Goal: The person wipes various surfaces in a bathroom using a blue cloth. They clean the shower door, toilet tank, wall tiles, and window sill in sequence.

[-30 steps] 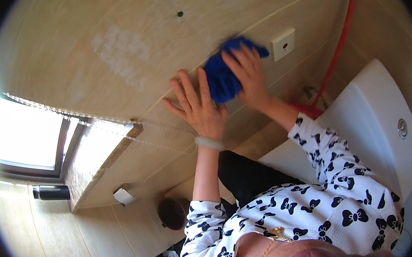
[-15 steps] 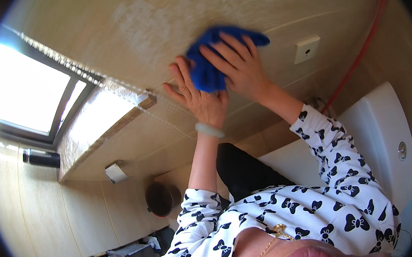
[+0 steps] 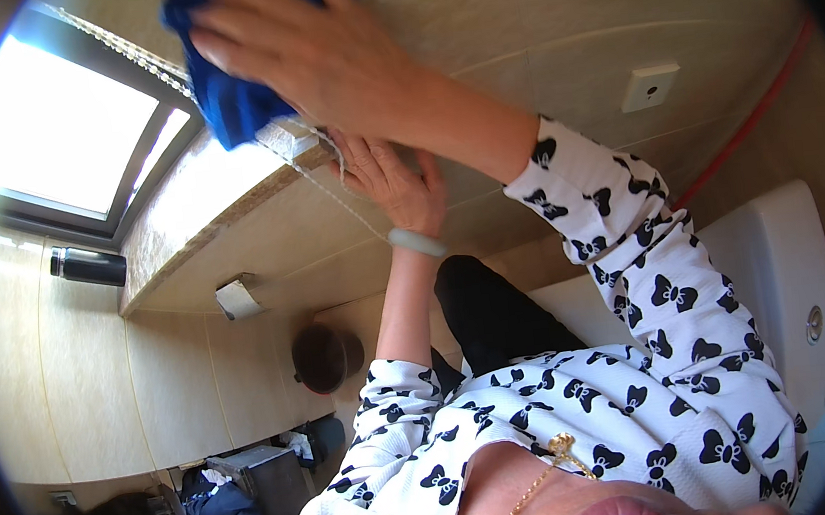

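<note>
A blue cloth (image 3: 240, 100) is spread under my right hand (image 3: 326, 60), which presses it with extended fingers near the beige tiled wall (image 3: 508, 21), beside the window ledge. The cloth's upper part runs out of the picture. Below it, my left hand (image 3: 393, 187) rests against the wall near the ledge's end, its fingers stretched out and partly hidden behind my right hand and wrist. A pale bangle (image 3: 417, 243) circles my left wrist. The beaded chain (image 3: 325, 188) hangs close to my left fingers.
A bright window (image 3: 52, 124) and a stone ledge (image 3: 171, 207) are on the left, with a dark flask (image 3: 89, 266) standing there. A white socket plate (image 3: 650, 88) and red hose (image 3: 764, 110) are to the right. A white bathtub (image 3: 786, 268) and dark bucket (image 3: 327, 355) lie below.
My right hand has swept the blue cloth left and up, from the middle of the wall to beside the window. My left hand stays low on the wall, now partly covered.
</note>
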The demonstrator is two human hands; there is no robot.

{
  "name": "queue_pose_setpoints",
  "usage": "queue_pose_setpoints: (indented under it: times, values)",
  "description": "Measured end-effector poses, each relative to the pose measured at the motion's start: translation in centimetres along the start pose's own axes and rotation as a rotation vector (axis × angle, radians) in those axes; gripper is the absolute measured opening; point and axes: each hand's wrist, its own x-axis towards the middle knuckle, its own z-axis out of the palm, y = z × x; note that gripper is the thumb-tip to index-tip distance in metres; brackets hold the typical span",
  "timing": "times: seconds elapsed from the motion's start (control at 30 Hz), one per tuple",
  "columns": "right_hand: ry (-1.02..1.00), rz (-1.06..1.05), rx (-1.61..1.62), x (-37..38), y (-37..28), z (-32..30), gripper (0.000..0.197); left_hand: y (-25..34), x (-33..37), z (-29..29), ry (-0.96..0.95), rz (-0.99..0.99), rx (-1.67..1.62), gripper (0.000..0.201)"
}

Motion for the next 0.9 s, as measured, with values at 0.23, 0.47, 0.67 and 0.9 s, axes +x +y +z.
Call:
queue_pose_setpoints:
  times: [0.23,0.47,0.67,0.9]
  values:
    - [-0.303,0.142,-0.183,-14.4,0.9,-6.0,0.061,0.9,-2.3,-2.3,-0.174,-0.005,0.089,0.062]
    - [-0.155,0.258,-0.14,-15.0,0.5,-4.3,0.058,1.0,-1.7,-1.0,-0.009,-0.211,-0.187,0.071]
    - [-0.224,0.177,0.042,-15.0,-0.1,-0.9,0.051,0.6,-2.4,1.1,0.031,-0.232,-0.168,0.065]
    - [-0.328,0.28,-0.385,-22.2,4.7,-8.0,0.059,3.7,-3.3,2.0,-0.333,-0.146,-0.213,0.051]
